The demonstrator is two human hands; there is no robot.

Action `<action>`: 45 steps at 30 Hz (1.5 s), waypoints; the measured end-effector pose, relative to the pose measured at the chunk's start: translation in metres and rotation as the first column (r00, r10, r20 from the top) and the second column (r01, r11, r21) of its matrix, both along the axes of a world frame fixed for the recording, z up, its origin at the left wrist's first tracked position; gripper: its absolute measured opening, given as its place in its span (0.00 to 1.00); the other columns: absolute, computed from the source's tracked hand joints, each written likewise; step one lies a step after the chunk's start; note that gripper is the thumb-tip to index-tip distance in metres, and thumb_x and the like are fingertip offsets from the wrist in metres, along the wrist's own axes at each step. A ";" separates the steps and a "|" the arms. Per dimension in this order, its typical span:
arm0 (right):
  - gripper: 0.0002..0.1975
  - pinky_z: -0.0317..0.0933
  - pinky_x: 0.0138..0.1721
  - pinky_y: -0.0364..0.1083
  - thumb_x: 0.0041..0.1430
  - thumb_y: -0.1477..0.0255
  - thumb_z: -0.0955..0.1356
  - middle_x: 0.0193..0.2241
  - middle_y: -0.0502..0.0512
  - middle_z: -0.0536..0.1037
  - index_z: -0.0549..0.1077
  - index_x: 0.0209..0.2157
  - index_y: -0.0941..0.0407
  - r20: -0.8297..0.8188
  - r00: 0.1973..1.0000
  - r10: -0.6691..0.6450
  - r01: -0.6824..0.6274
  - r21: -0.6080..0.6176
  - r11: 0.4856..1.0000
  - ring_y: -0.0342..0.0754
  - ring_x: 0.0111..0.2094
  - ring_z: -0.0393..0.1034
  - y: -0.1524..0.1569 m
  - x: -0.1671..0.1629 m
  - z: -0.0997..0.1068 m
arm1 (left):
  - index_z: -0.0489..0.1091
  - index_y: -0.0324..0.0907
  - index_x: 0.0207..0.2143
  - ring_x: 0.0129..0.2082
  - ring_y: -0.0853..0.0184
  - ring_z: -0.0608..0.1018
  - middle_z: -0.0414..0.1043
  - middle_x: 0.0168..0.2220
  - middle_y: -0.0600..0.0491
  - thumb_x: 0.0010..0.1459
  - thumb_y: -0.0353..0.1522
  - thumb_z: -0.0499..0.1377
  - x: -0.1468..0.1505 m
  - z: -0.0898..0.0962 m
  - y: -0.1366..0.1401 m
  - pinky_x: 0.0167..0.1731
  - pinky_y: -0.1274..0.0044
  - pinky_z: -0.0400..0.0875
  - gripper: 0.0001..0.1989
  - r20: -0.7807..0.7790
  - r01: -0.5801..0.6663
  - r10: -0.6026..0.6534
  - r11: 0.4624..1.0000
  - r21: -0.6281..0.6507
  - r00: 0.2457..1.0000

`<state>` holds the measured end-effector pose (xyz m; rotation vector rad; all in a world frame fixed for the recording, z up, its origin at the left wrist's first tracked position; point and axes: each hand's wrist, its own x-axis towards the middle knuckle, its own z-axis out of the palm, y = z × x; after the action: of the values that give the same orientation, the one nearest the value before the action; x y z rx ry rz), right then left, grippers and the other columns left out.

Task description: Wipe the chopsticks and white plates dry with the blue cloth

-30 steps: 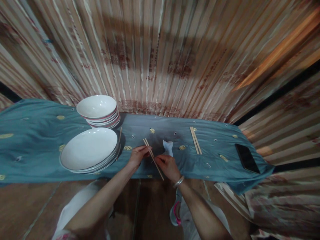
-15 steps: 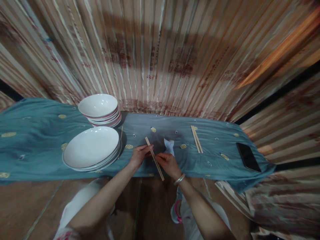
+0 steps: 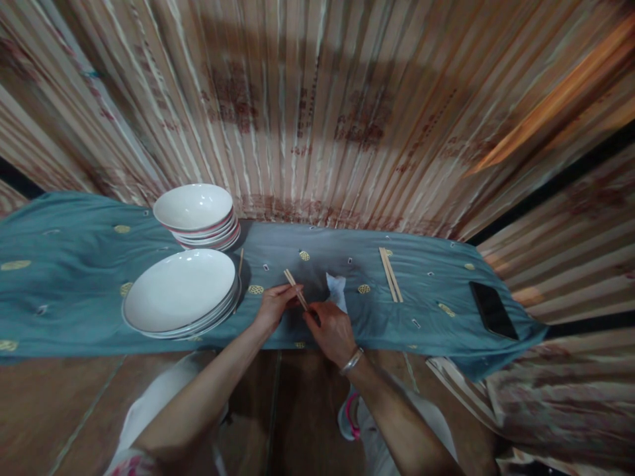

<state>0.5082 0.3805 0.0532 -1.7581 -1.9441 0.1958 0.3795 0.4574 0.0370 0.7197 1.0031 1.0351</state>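
A pair of wooden chopsticks [image 3: 290, 276] slants over the front middle of the cloth-covered table. My left hand [image 3: 272, 307] pinches them near their upper end. Lower down, my right hand [image 3: 331, 328] has its fingers closed around the same chopsticks and covers their lower part. Just beyond my right hand lies a crumpled pale-blue piece of cloth or tissue [image 3: 336, 285], partly hidden by the hand. Farther right, another pair of chopsticks [image 3: 391, 275] rests on the cloth.
A stack of white plates [image 3: 178, 291] stands on the left, with a stack of bowls [image 3: 194, 208] behind it. A thin stick [image 3: 241, 262] lies beside the plates. At the right end is a black phone [image 3: 493, 311] on the teal tablecloth [image 3: 436, 277]. Pleated curtains [image 3: 317, 119] hang behind.
My right hand has turned and closed over the lower part of the chopsticks, whose lower ends no longer show. My left hand keeps its pinch in nearly the same place.
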 end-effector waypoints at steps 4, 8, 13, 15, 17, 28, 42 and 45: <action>0.03 0.61 0.35 0.43 0.57 0.75 0.68 0.28 0.52 0.78 0.75 0.33 0.56 -0.023 1.000 -0.015 0.015 0.003 1.000 0.47 0.32 0.71 0.002 0.002 0.003 | 0.78 0.38 0.23 0.25 0.69 0.75 0.77 0.24 0.51 0.27 0.40 0.73 0.001 0.001 0.000 0.29 0.77 0.71 0.19 0.026 0.001 -0.001 1.000 -0.001 1.000; 0.03 0.60 0.35 0.42 0.57 0.75 0.67 0.28 0.52 0.78 0.75 0.32 0.56 -0.047 0.999 -0.024 0.024 0.004 1.000 0.46 0.32 0.71 0.002 0.006 0.005 | 0.79 0.39 0.24 0.26 0.70 0.75 0.78 0.25 0.51 0.27 0.40 0.73 0.003 0.001 -0.001 0.28 0.78 0.71 0.19 0.030 0.013 -0.013 1.000 0.006 0.999; 0.04 0.61 0.37 0.42 0.58 0.74 0.66 0.28 0.52 0.78 0.75 0.32 0.56 -0.089 0.995 -0.041 0.041 0.003 0.999 0.46 0.33 0.71 0.003 0.012 0.005 | 0.79 0.39 0.28 0.24 0.70 0.75 0.79 0.27 0.50 0.28 0.39 0.73 0.005 0.001 -0.001 0.29 0.77 0.71 0.21 0.027 0.054 -0.054 0.999 0.001 0.998; 0.06 0.61 0.37 0.42 0.59 0.73 0.65 0.29 0.52 0.78 0.75 0.33 0.55 -0.107 0.993 -0.056 0.058 0.016 0.998 0.46 0.33 0.71 0.005 0.017 0.005 | 0.79 0.39 0.28 0.25 0.70 0.76 0.79 0.26 0.51 0.28 0.39 0.73 0.006 0.001 -0.002 0.30 0.76 0.72 0.21 0.014 0.069 -0.069 0.998 0.008 0.998; 0.07 0.61 0.37 0.41 0.60 0.72 0.65 0.29 0.52 0.78 0.75 0.33 0.55 -0.122 0.988 -0.090 0.094 0.031 0.995 0.45 0.32 0.72 0.008 0.025 0.006 | 0.79 0.39 0.29 0.25 0.70 0.76 0.79 0.27 0.52 0.29 0.40 0.73 0.008 0.000 -0.002 0.31 0.76 0.72 0.21 -0.024 0.081 -0.080 0.996 0.036 0.996; 0.10 0.54 0.29 0.41 0.59 0.67 0.65 0.28 0.55 0.80 0.77 0.34 0.56 0.001 0.804 -0.594 0.594 -0.004 0.804 0.47 0.29 0.73 0.028 0.144 0.015 | 0.78 0.40 0.27 0.25 0.69 0.75 0.78 0.26 0.53 0.29 0.42 0.71 0.012 -0.010 -0.004 0.31 0.74 0.73 0.21 -0.168 0.138 -0.116 0.983 0.123 0.979; 0.15 0.60 0.36 0.43 0.61 0.66 0.63 0.38 0.63 0.80 0.78 0.41 0.56 0.328 0.713 -0.620 0.698 -0.240 0.675 0.52 0.40 0.75 0.058 0.209 0.000 | 0.78 0.44 0.33 0.33 0.63 0.78 0.78 0.31 0.51 0.44 0.33 0.64 0.009 -0.022 -0.014 0.37 0.72 0.71 0.10 -0.483 0.361 -0.160 0.861 0.358 0.861; 0.16 0.61 0.36 0.43 0.62 0.65 0.62 0.39 0.63 0.80 0.77 0.43 0.56 0.336 0.712 -0.617 0.699 -0.252 0.670 0.53 0.41 0.75 0.063 0.214 -0.003 | 0.78 0.43 0.34 0.34 0.62 0.78 0.78 0.32 0.50 0.45 0.33 0.63 0.008 -0.023 -0.014 0.38 0.71 0.71 0.11 -0.503 0.390 -0.178 0.849 0.356 0.846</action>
<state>0.7226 0.4438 0.0504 -2.7307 -1.3016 0.0977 0.3874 0.4434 0.0141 1.5098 1.0109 0.8438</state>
